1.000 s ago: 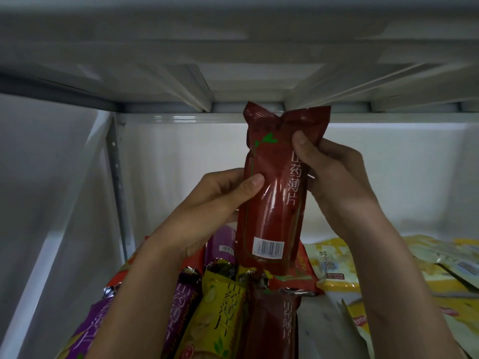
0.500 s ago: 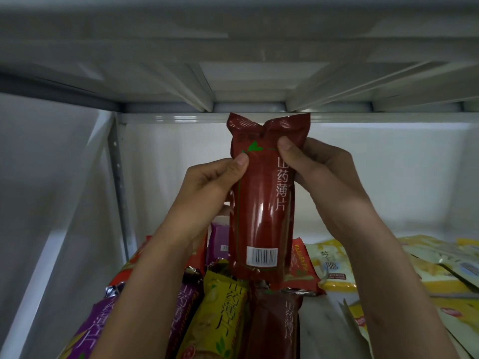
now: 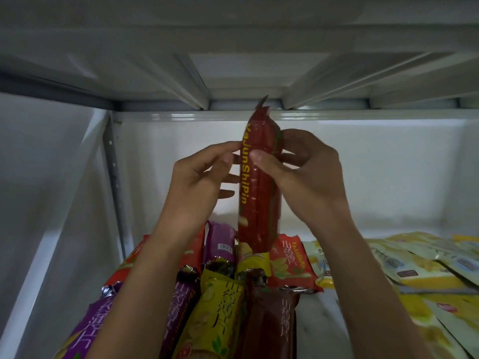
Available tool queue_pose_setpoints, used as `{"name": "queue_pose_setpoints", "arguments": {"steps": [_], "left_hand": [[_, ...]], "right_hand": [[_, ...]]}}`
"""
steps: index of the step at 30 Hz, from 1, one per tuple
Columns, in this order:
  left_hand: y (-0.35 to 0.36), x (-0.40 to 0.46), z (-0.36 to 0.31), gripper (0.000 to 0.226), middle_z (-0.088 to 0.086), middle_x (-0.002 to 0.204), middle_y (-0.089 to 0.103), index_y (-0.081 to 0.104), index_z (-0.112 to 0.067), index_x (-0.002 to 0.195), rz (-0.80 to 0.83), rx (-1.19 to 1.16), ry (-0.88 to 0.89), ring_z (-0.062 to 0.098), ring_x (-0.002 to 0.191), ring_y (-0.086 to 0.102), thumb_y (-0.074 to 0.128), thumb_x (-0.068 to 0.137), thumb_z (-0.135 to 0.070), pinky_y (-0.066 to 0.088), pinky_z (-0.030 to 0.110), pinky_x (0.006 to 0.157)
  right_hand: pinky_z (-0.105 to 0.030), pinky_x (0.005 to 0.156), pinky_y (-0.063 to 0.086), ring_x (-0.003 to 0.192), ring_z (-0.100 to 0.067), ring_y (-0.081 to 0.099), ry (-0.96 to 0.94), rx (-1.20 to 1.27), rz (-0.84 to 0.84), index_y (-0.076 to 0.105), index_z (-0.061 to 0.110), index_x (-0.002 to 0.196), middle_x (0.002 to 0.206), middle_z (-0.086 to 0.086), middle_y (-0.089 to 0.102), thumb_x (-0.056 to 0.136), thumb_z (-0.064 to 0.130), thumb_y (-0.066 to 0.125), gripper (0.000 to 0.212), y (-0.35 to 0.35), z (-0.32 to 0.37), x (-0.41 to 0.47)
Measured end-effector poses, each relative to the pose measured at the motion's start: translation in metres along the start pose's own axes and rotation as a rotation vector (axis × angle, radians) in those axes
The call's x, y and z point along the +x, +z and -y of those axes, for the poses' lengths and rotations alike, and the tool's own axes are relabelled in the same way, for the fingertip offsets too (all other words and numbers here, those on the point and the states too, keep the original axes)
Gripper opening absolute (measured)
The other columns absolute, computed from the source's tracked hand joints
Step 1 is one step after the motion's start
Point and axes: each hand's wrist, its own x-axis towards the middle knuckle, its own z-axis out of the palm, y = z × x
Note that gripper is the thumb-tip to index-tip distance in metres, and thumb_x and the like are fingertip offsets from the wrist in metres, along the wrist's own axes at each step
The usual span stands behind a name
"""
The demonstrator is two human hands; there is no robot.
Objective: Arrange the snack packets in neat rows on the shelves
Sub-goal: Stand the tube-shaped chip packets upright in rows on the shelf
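A tall red snack packet (image 3: 259, 193) stands upright in the air above the shelf, turned edge-on so its yellow side lettering faces me. My right hand (image 3: 308, 174) grips its upper part, thumb on the near edge and fingers behind. At the packet's left edge my left hand (image 3: 199, 177) touches it with thumb and fingertips, fingers loosely curled. Below lie purple (image 3: 220, 244), yellow (image 3: 217, 317), dark red (image 3: 272, 325) and red (image 3: 290, 263) packets in a row on the shelf (image 3: 321, 325).
Flat yellow packets (image 3: 425, 273) lie overlapping at the right. The white shelf above (image 3: 233, 47) hangs close over the packet's top. A metal upright (image 3: 114, 177) and white side wall stand at the left; a white back wall (image 3: 388, 172) closes the rear.
The red packet has been rotated from its barcode face to edge-on and shifted slightly left. My left hand has slid from the packet's face to its left edge.
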Motion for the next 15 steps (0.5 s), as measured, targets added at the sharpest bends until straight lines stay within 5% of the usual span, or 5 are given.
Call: {"name": "queue_pose_setpoints", "arguments": {"steps": [3, 7, 12, 15], "left_hand": [[-0.0004, 0.0016, 0.0049, 0.029, -0.001, 0.108, 0.078, 0.074, -0.021, 0.124, 0.010, -0.037, -0.050, 0.019, 0.100, 0.076, 0.068, 0.097, -0.030, 0.064, 0.041, 0.088], [0.0020, -0.0007, 0.0069, 0.047, -0.001, 0.115, 0.079, 0.073, -0.021, 0.124, 0.245, -0.131, -0.258, 0.017, 0.110, 0.074, 0.058, 0.093, -0.053, 0.054, 0.041, 0.103], [0.0048, -0.0011, 0.0038, 0.059, 0.005, 0.103, 0.081, 0.071, -0.002, 0.118, 0.187, -0.182, -0.245, 0.019, 0.094, 0.078, 0.064, 0.087, -0.051, 0.060, 0.027, 0.079], [0.0059, -0.0004, 0.0058, 0.061, 0.007, 0.096, 0.079, 0.068, -0.003, 0.114, 0.083, -0.073, -0.175, 0.025, 0.084, 0.078, 0.074, 0.076, -0.051, 0.063, 0.031, 0.071]], "right_hand": [[-0.034, 0.089, 0.061, 0.094, -0.009, 0.076, 0.015, 0.122, 0.014, 0.077, 0.021, 0.107, 0.099, 0.009, 0.080, 0.090, 0.023, 0.080, 0.018, -0.0067, -0.0015, 0.0033], [-0.026, 0.084, 0.061, 0.095, -0.013, 0.077, 0.057, 0.298, 0.134, 0.075, 0.012, 0.111, 0.101, 0.002, 0.081, 0.101, 0.011, 0.065, 0.015, -0.0079, 0.0009, -0.0002], [-0.031, 0.096, 0.058, 0.102, -0.010, 0.075, 0.108, 0.288, 0.112, 0.074, 0.013, 0.123, 0.112, 0.003, 0.079, 0.101, 0.023, 0.066, 0.025, -0.0060, 0.0029, 0.0023], [-0.038, 0.097, 0.059, 0.096, -0.006, 0.076, 0.059, 0.187, 0.022, 0.078, 0.019, 0.114, 0.103, 0.008, 0.080, 0.093, 0.036, 0.075, 0.027, -0.0060, 0.0023, 0.0031]]}}
